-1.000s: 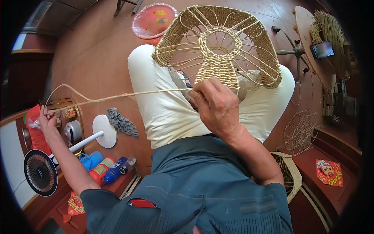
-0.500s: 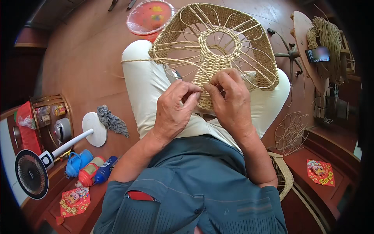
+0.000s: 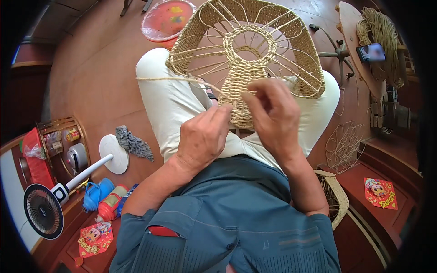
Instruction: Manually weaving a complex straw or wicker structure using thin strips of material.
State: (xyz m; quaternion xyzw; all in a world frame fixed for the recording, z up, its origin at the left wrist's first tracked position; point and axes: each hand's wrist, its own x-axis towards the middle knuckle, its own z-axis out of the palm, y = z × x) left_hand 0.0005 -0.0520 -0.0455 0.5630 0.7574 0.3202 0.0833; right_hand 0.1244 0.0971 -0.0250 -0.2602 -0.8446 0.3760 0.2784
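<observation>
A straw-coloured woven basket (image 3: 248, 75) rests tilted across my thighs, with a wire frame, a round ring in its middle and a tightly woven strip running toward me. The thumb and fingers of my left hand (image 3: 205, 136) are closed on the left edge of that strip, near its lower end. Over the strip's right side hovers my right hand (image 3: 275, 118), its fingers curled toward the thumb. Whatever lies between those fingertips is too small to make out. A loose straw cord (image 3: 175, 78) stretches left from the weave across my left knee.
At left stand a white fan (image 3: 44, 211), a grey cloth (image 3: 134, 143), several bottles and a rack (image 3: 61, 145). A coil of cord (image 3: 382, 45) hangs at upper right beside a phone (image 3: 371, 53). Tangled strands (image 3: 343, 148) lie at right. A plastic-covered red stool (image 3: 168, 20) stands beyond the basket.
My right hand has shifted slightly right and away from the left hand's fingertips. The left hand has turned and moved a little lower. The basket appears slightly higher in view.
</observation>
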